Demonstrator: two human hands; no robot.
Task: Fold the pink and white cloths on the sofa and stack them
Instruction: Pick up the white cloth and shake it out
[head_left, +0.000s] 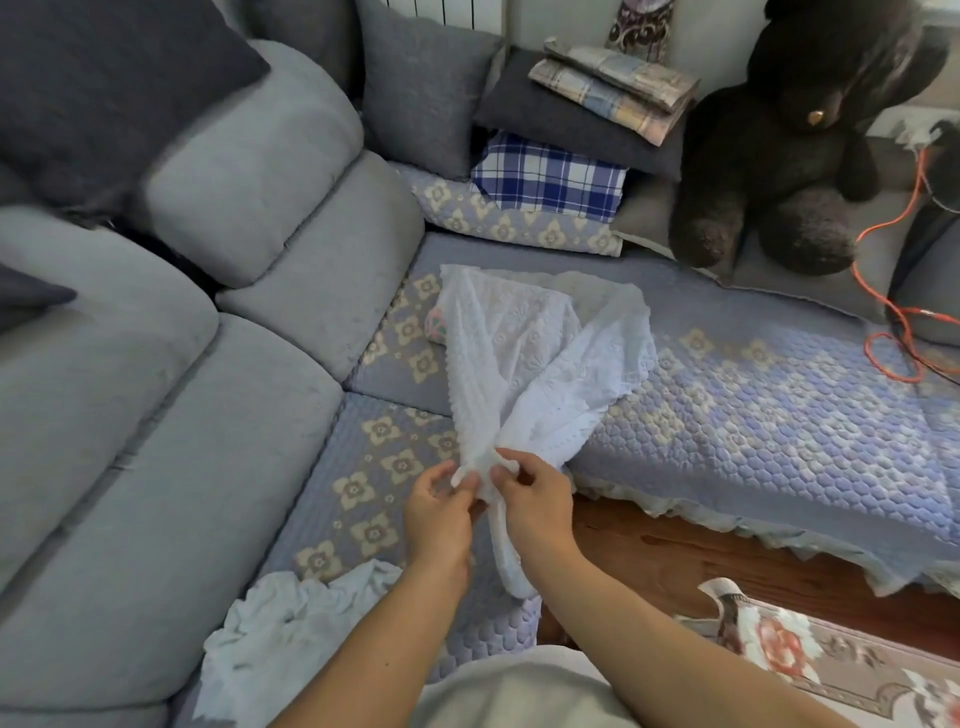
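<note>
Here, head view: I note the left hand (439, 512) and right hand (530, 499) side by side, each grip pinching the gathered near end of one white lace cloth (519, 358), presumably to find its corners before a fold. Its far part fans out on the sofa (753, 395). A second white cloth (291, 613) lies crumpled near my left arm. A pink edge (435, 325) peeks from under the lace; count there uncertain. Nothing stacked yet
</note>
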